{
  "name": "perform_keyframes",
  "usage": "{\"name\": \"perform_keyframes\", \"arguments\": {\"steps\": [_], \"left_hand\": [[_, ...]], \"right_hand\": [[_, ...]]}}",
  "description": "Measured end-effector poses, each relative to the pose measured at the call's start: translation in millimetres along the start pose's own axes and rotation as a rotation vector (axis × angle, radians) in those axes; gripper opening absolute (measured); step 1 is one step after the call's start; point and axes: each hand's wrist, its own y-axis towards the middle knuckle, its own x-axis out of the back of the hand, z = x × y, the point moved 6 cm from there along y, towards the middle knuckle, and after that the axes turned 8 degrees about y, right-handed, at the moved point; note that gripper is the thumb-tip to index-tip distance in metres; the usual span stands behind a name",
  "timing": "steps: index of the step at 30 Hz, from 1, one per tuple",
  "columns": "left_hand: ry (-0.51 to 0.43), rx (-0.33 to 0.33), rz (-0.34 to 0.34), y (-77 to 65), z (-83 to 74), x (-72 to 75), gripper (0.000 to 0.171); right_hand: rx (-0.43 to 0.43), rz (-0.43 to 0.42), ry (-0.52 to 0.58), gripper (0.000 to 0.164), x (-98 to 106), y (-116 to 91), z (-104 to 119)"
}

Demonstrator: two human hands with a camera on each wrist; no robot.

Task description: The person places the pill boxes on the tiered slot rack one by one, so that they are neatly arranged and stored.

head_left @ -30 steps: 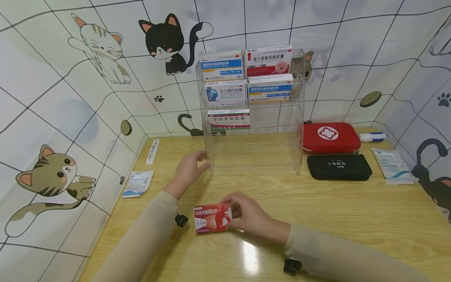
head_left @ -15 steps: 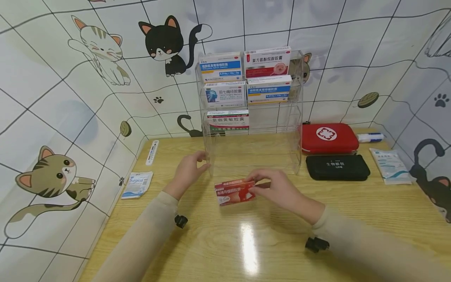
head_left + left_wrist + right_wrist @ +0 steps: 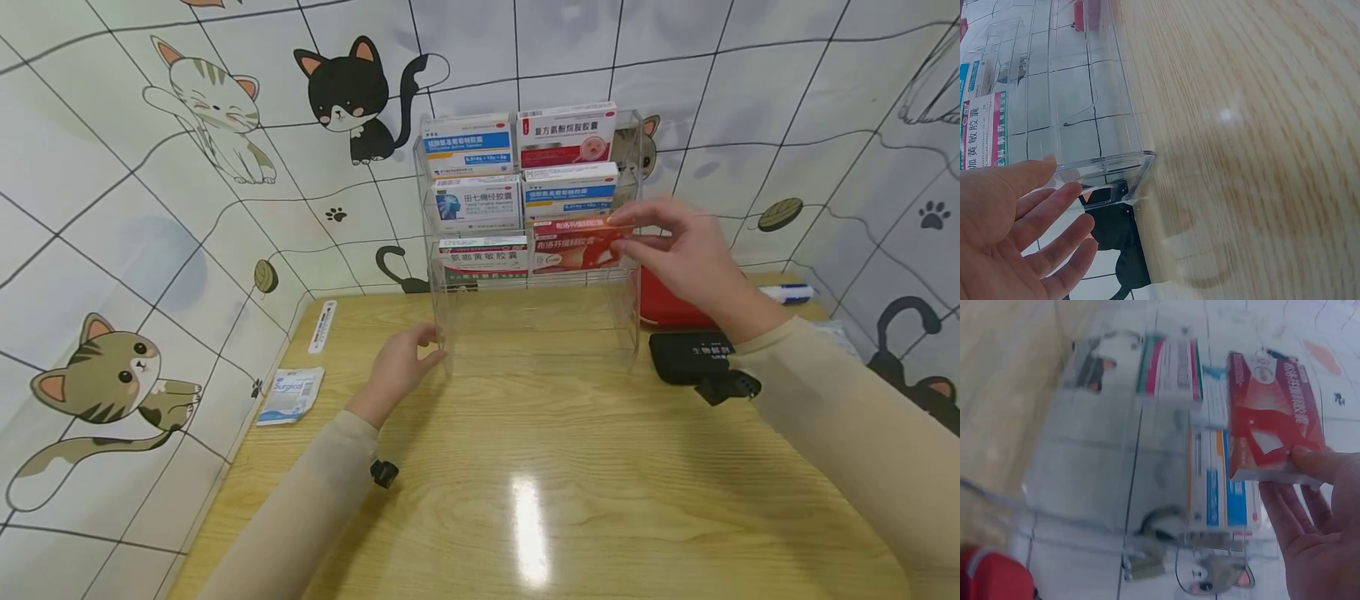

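My right hand pinches a red medicine box by its right end, thumb in front and fingers behind. In the head view the box overlaps the right side of the third tier of a clear acrylic display rack. Beside it sits a white, red and green box; a blue, white and orange box is directly above. The right wrist view shows the red box tilted in front of the tiers. My left hand holds the rack's left side panel near the table, between thumb and index finger.
Higher tiers hold several more medicine boxes, one of them white with a blue head picture. On the right lie a red pouch, a black case and a marker. A mask packet and a white strip lie left.
My right hand has lifted the red medicine box off the table and carried it up and right to the rack's third tier. My left hand has stayed at the rack's left side.
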Motion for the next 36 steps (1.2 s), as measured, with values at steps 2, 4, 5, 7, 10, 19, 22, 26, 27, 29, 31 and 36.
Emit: {"name": "perform_keyframes", "arguments": {"steps": [2,4,5,7,10,19,22,26,27,29,31,36], "left_hand": [[0.002,0.002,-0.002,-0.2,0.1,0.6,0.04],[0.004,0.004,-0.005,-0.4,0.3,1.6,0.041],[0.004,0.003,-0.005,-0.4,0.3,1.9,0.041],[0.007,-0.002,-0.006,0.3,-0.2,2.2,0.041],[0.005,-0.008,-0.001,1.3,-1.0,0.9,0.042],[0.017,0.003,0.007,2.7,0.7,-1.4,0.041],[0.021,-0.003,0.002,3.2,1.3,-0.7,0.04],[0.019,-0.004,0.0,2.9,2.8,0.2,0.04],[0.021,-0.003,0.0,2.7,3.4,0.5,0.041],[0.022,0.0,-0.001,2.4,4.2,1.3,0.041],[0.025,0.002,-0.002,2.3,4.5,1.7,0.04],[0.021,0.003,-0.007,1.7,3.8,2.0,0.039]], "right_hand": [[0.037,-0.03,-0.02,0.03,8.6,11.8,-0.4],[0.072,-0.05,-0.037,0.03,13.6,22.1,-2.1],[0.082,-0.059,-0.049,0.03,15.3,26.2,-3.8],[0.084,-0.071,-0.086,0.031,17.5,32.6,-8.3],[0.06,-0.07,-0.136,0.031,17.7,38.0,-19.0],[0.043,-0.046,-0.192,0.03,3.6,38.5,-44.2],[0.062,-0.022,-0.235,0.03,-4.2,38.3,-47.9],[0.043,0.009,-0.286,0.029,-14.7,39.9,-51.0],[0.035,0.014,-0.307,0.029,-17.1,40.7,-50.9],[0.008,0.027,-0.353,0.029,-21.8,42.5,-50.0],[-0.02,0.038,-0.403,0.03,-25.4,44.0,-47.7],[-0.054,0.062,-0.48,0.04,-30.8,41.5,-43.2]]}}
